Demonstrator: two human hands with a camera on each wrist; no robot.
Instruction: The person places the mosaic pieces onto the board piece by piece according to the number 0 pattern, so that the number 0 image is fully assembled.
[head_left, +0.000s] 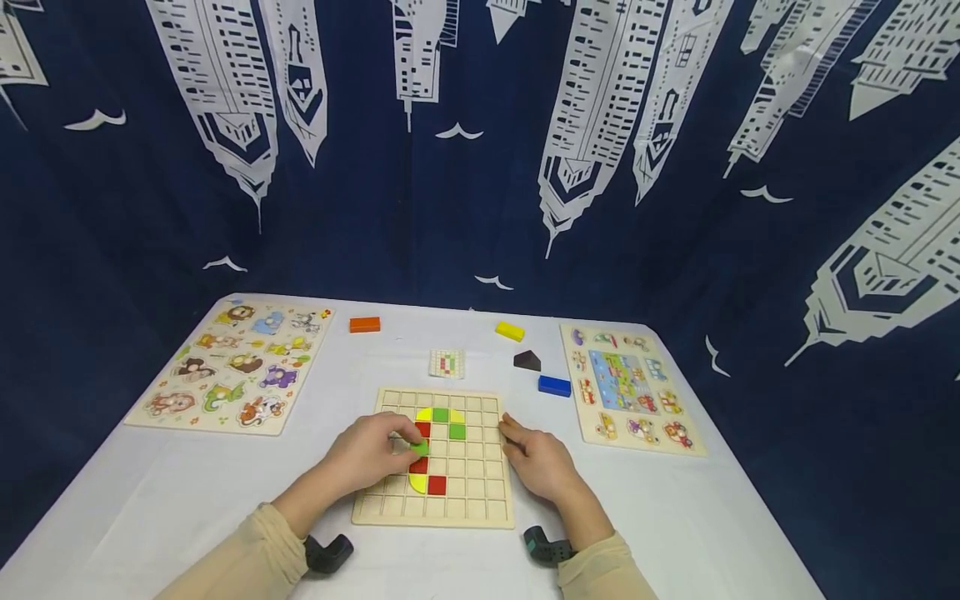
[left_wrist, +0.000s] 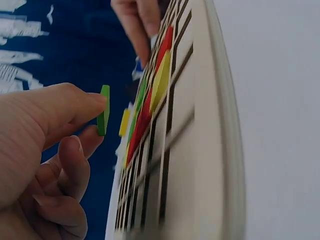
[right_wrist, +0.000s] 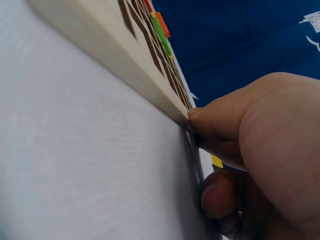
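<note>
A pale wooden grid board lies on the white table in front of me. Red, green and rounded yellow tiles sit in some of its squares. Between thumb and fingertip my left hand pinches a green tile; in the left wrist view the tile is raised off the board. At the board's right edge, my right hand grips the rim with thumb and fingers, as the right wrist view shows. Behind the board lies a small pattern card with a coloured grid.
An animal puzzle board lies at the left, a vehicle puzzle board at the right. Orange, yellow and blue blocks and a dark brown block lie behind the grid board. A navy patterned curtain hangs behind the table.
</note>
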